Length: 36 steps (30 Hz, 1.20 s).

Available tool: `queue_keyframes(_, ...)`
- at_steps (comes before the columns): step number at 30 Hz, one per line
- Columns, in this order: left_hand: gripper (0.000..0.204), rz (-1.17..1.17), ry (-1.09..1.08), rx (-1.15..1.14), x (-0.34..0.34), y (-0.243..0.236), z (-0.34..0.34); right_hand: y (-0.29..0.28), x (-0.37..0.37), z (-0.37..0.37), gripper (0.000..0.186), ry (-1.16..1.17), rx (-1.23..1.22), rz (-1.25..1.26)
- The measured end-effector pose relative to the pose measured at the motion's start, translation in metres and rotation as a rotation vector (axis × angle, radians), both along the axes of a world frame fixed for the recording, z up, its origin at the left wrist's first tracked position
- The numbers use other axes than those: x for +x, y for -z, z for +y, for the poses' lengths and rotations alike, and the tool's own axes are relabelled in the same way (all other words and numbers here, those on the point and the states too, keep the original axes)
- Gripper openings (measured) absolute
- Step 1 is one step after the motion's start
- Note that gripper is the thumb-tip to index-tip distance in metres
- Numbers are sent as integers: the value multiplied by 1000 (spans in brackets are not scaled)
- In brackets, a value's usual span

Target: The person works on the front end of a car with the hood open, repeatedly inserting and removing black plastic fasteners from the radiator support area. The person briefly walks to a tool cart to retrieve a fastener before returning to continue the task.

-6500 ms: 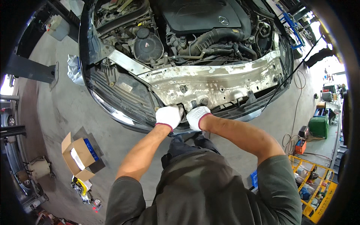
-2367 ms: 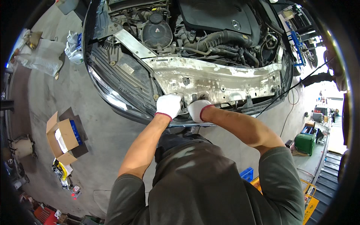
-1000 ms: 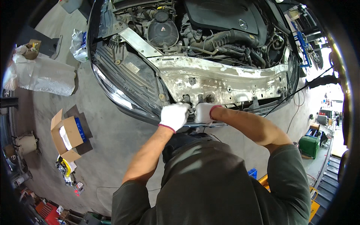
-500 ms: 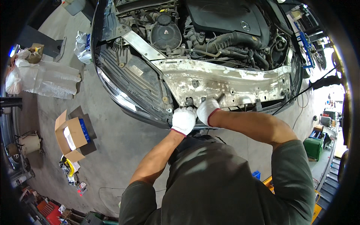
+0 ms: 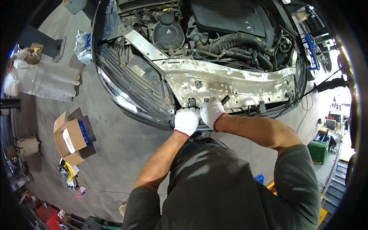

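Both my hands wear white gloves with red cuffs and are at the front edge of a scuffed silver metal panel (image 5: pixel 226 82) across the car's nose. My left hand (image 5: pixel 186 119) is closed at the panel's lower edge, below a small dark bracket (image 5: pixel 192 102). Its fingertips are hidden, so what they grip cannot be made out. Close beside it, my right hand (image 5: pixel 211 113) is curled round a dark-handled tool (image 5: pixel 225 100). The handle's end sticks out past the thumb side; the tool's working end is hidden.
Behind the panel lies the open engine bay with a black engine cover (image 5: pixel 234 21). A headlight (image 5: pixel 117 94) is at the left. On the floor stand an open cardboard box (image 5: pixel 76 140) and bubble wrap (image 5: pixel 48 80). A thin black cable (image 5: pixel 303 96) crosses the car's right front.
My right hand has turned slightly, and more of the dark tool handle shows, tilted upward. My left hand stays at the panel's edge. The whole view has shifted a little.
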<state>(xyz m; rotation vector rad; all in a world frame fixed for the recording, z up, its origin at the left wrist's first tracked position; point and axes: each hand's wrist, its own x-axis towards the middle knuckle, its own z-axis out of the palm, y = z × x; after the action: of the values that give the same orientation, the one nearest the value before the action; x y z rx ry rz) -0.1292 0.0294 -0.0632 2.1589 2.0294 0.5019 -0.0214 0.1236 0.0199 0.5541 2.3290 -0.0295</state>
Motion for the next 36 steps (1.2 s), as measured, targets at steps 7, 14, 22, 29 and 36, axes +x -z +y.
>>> queue_keyframes(7, 19, -48, 19, -18, 1, -1, 0, 2, 18, 9, 27, 286, -442, 101)
queue_keyframes(14, 22, -15, 0, -20, -1, 13, 1, 11, 14, -13, 21, 56, 175, 227)
queue_keyframes(22, 16, -83, 46, 57, -2, -1, 3, 29, 19, 4, 33, 450, -495, 62)
queue_keyframes(29, 17, 42, 83, -19, -5, 3, 3, 13, 20, -14, 24, 178, 88, 244)
queue_keyframes(36, 19, -75, 106, -51, -3, -3, 9, -6, 17, -1, 27, 971, -707, 5)
